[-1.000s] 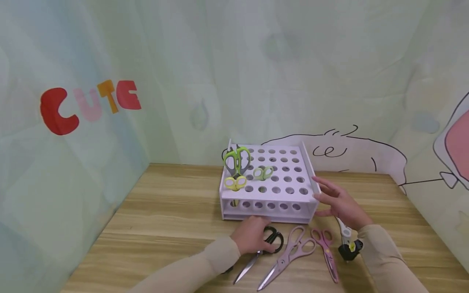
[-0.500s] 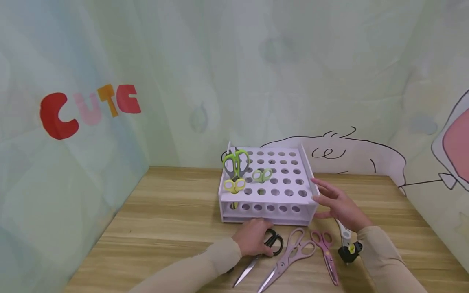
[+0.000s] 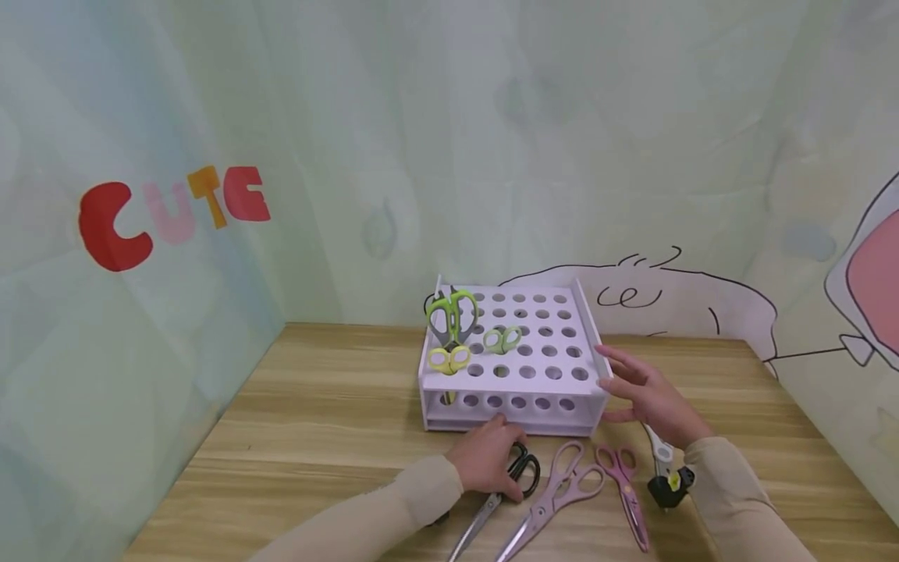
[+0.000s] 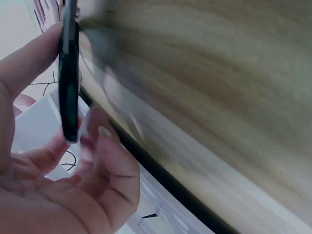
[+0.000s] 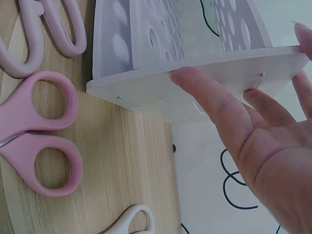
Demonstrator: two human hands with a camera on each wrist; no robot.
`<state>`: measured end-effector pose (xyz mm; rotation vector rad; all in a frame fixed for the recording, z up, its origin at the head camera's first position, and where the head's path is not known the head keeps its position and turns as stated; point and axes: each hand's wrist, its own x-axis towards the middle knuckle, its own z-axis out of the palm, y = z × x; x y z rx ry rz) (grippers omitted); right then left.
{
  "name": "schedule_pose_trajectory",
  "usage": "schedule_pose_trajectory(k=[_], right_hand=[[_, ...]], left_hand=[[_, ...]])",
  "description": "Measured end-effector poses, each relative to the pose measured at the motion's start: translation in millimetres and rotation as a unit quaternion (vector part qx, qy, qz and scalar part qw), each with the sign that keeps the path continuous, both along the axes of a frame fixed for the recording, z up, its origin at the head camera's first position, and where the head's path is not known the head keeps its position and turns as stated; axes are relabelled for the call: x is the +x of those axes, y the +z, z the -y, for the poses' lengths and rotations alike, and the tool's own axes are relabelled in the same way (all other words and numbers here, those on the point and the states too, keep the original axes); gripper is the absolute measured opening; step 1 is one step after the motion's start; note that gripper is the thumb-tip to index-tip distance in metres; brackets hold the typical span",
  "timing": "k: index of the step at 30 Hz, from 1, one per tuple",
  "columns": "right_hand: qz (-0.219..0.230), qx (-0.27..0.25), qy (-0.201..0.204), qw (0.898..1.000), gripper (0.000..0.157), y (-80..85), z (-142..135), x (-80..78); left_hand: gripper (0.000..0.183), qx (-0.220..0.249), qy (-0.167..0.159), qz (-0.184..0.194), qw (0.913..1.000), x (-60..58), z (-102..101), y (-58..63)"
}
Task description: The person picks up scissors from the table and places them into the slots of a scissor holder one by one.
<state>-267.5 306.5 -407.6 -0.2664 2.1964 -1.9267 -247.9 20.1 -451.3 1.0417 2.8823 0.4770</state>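
Observation:
My left hand (image 3: pixel 486 460) pinches a pair of black-handled scissors (image 3: pixel 489 509) in front of the rack, thumb on the handle. In the left wrist view the scissors (image 4: pixel 69 92) stand edge-on between thumb and fingers, over the wood. A white rack (image 3: pixel 525 382) with rows of round holes stands at the middle back. Green-and-grey scissors (image 3: pixel 463 295), yellow scissors (image 3: pixel 449 359) and pale green scissors (image 3: pixel 502 339) sit upright in its left part. My right hand (image 3: pixel 656 402) has its fingers extended, fingertips against the rack's right side panel (image 5: pixel 146 95).
To the right of the black scissors lie large mauve scissors (image 3: pixel 551 503), pink scissors (image 3: pixel 625 488) and a white-handled pair (image 3: pixel 661 449) with a black part (image 3: pixel 670 485) near my right sleeve. Another dark item shows partly behind my left cuff. A printed curtain (image 3: pixel 393 156) rises behind the wooden table (image 3: pixel 330 390).
The head view has tilted, so everything sits slightly lower in it. The black scissors' blades have turned a little in my left hand's grip. My right hand stays at the rack.

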Motion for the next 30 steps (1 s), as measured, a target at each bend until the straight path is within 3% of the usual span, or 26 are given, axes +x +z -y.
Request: schedule_pose_trajectory(k=[7, 11, 16, 24, 30], right_hand=[[0.001, -0.005, -0.001, 1.0, 0.069, -1.2, 0, -0.2], [-0.002, -0.006, 0.001, 1.0, 0.068, -1.9, 0, -0.8], [-0.001, 0.001, 0.0, 1.0, 0.069, -0.8, 0, 0.4], [-0.005, 0.005, -0.003, 1.0, 0.069, 2.1, 0, 4.3], [-0.004, 0.004, -0.003, 1.0, 0.069, 0.5, 1, 3.6]], left_hand=[[0.05, 0.042, 0.013, 0.069, 0.9967, -4.8, 2, 0.2], [0.045, 0.081, 0.005, 0.127, 0.9886, -11.4, 7, 0.1], [0.041, 0.115, -0.018, 0.177, 0.9772, -17.2, 15, 10.4], [0.039, 0.131, -0.006, 0.206, 0.9697, -19.0, 23, 31.0], [0.035, 0.145, 0.002, 0.191, 0.9709, -19.9, 30, 43.2]])
